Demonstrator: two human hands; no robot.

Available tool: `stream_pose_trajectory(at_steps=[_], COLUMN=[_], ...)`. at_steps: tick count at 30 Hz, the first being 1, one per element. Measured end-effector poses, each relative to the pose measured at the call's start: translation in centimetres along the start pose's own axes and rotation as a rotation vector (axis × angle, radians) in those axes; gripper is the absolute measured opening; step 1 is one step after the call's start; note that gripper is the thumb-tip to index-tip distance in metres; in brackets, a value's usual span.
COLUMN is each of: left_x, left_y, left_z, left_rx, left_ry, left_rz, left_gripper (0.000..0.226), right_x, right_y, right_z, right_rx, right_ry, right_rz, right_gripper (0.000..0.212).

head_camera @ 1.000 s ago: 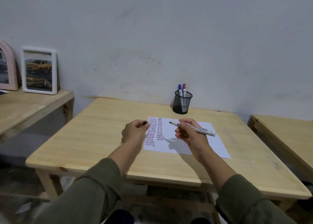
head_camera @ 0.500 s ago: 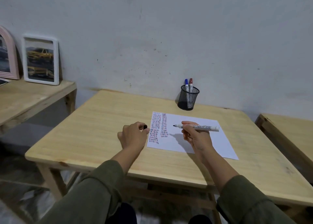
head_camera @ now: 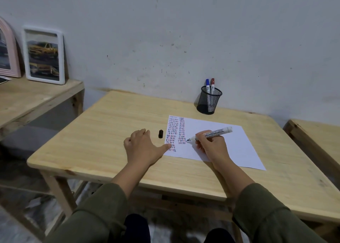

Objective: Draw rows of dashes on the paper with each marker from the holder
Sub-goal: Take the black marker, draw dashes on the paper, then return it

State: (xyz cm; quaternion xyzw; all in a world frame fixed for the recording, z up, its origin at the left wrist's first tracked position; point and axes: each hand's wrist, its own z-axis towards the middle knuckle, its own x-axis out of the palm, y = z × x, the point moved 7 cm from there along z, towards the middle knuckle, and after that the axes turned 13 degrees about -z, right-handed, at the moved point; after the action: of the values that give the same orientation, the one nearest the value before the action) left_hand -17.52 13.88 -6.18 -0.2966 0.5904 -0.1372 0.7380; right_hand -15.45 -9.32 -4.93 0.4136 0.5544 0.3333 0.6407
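Observation:
A white sheet of paper (head_camera: 228, 143) lies on the wooden table (head_camera: 114, 132), with two columns of short dashes along its left side. My right hand (head_camera: 213, 147) grips a white marker (head_camera: 211, 133), whose dark tip touches the paper beside the second column. My left hand (head_camera: 141, 147) rests flat on the table, fingers spread, thumb pressing the paper's left corner. The marker's black cap (head_camera: 160, 133) stands on the table just left of the paper. A black mesh holder (head_camera: 208, 102) behind the paper holds a blue-capped marker (head_camera: 207, 85) and a red-capped marker (head_camera: 212, 85).
A second wooden table (head_camera: 27, 99) at the left carries a white picture frame (head_camera: 44, 56) and a pink frame (head_camera: 8, 53) leaning on the wall. Another wooden surface (head_camera: 316, 137) stands at the right. The grey wall runs close behind the holder.
My left hand let go of the black cap, which now stands on the table, and spread flat with its thumb on the paper. My right hand lowered the marker tip onto the sheet.

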Motion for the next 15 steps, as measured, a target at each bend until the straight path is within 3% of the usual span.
stream_pose_trajectory(at_steps=[15], left_x=[-0.13], left_y=[-0.20], left_z=[-0.14], left_rx=[0.005], left_ry=[0.009], left_rz=[0.000], left_gripper=[0.101], right_x=[0.20], right_y=[0.53], right_z=[-0.47], right_rx=[-0.046], right_ry=[0.011], right_rz=[-0.089], right_gripper=[0.020])
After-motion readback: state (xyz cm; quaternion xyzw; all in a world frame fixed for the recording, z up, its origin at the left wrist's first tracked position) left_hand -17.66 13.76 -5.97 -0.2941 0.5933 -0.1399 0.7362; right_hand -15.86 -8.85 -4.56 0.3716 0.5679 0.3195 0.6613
